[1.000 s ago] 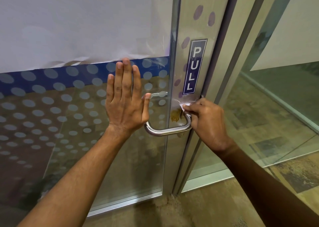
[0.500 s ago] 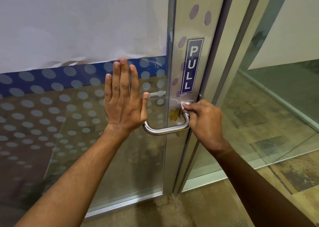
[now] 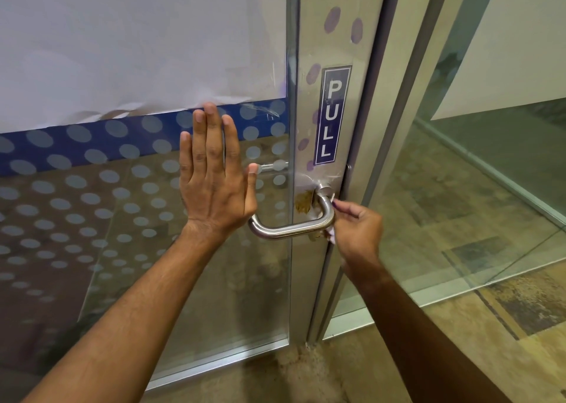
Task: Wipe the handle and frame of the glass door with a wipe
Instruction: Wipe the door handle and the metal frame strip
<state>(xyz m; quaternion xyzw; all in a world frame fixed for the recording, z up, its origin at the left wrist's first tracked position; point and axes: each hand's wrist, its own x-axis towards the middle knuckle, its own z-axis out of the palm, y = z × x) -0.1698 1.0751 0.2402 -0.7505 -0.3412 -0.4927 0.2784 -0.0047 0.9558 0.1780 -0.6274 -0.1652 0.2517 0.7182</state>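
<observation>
A steel loop handle (image 3: pixel 291 230) juts from the silver door frame (image 3: pixel 343 41), below a blue PULL sign (image 3: pixel 332 116). My left hand (image 3: pixel 214 185) lies flat and open against the glass door (image 3: pixel 137 219), fingers up, just left of the handle. My right hand (image 3: pixel 356 228) is closed around a small white wipe (image 3: pixel 332 238), pressed at the handle's right bend; only slivers of the wipe show between the fingers. A brownish stain (image 3: pixel 303 205) marks the frame behind the handle.
The glass carries a white film on top, a blue band and grey dots. A fixed glass panel (image 3: pixel 459 203) stands to the right, with a speckled floor (image 3: pixel 367 372) below.
My right hand with the wipe has slid down from the handle's upper mount to its right bend, uncovering the mount. My left hand stays flat on the glass.
</observation>
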